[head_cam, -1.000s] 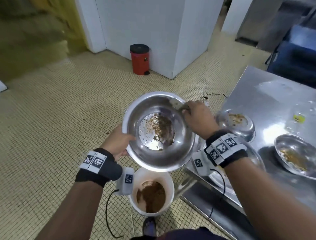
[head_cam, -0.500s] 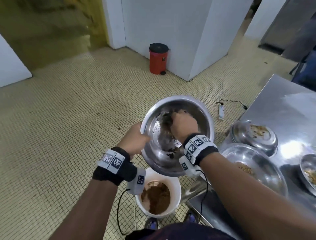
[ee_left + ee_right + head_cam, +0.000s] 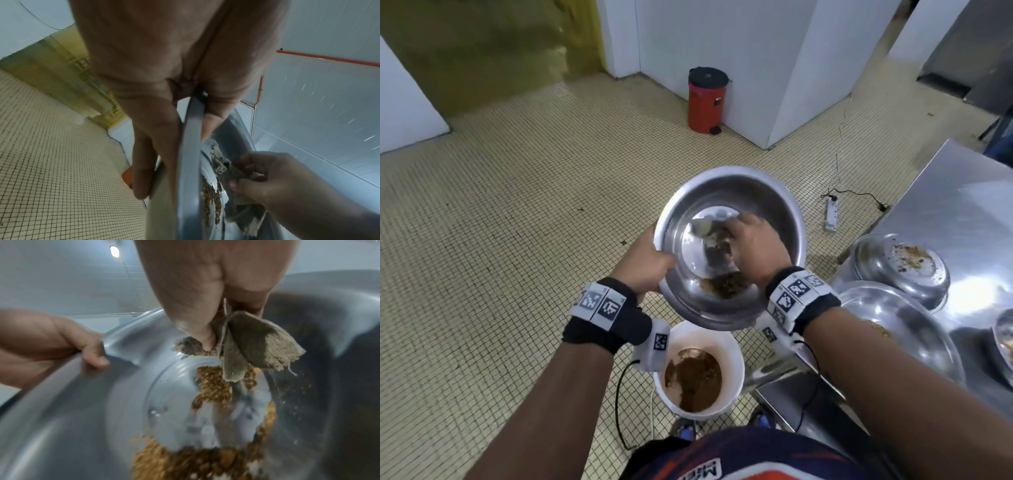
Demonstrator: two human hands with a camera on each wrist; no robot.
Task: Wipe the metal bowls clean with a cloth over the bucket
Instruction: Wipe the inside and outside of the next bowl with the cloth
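**Head view: bowl held over bucket, cloth inside**

Head view shows the left hand (image 3: 645, 265) gripping the left rim of a large metal bowl (image 3: 756, 192), thumb inside the rim and fingers underneath. The bowl is tilted toward the person and is held in the air above a white bucket (image 3: 736, 359) standing on the tiled floor (image 3: 500, 240). The bucket contains brown residue.

The right hand (image 3: 755, 248) is inside the bowl, fingers curled around a grey cloth (image 3: 705, 228). Brown crumbly residue (image 3: 726, 284) lies gathered at the low, near side of the bowl.

Left wrist view: the thumb (image 3: 218, 104) lies on the inner wall of the bowl and the fingers (image 3: 144, 162) run along the outer wall, with the rim (image 3: 189, 146) clamped between them. The right hand (image 3: 273, 175) holds the bunched cloth (image 3: 240, 173) against the bowl's inside.

Right wrist view: the cloth (image 3: 257, 345) is pinched between thumb and fingers, with a folded corner hanging free over the bowl's flat base (image 3: 174, 394). Residue (image 3: 213, 386) lies just below the cloth, and a larger heap (image 3: 195, 460) sits at the lower wall. This view is blurred.

To the right, a steel table (image 3: 962, 212) carries further metal bowls: an overturned bowl (image 3: 900, 270) with residue on its base and an upright bowl (image 3: 907, 332) nearer the person. A red pedal bin (image 3: 707, 99) stands by the white wall, and a power strip (image 3: 831, 214) lies on the floor.
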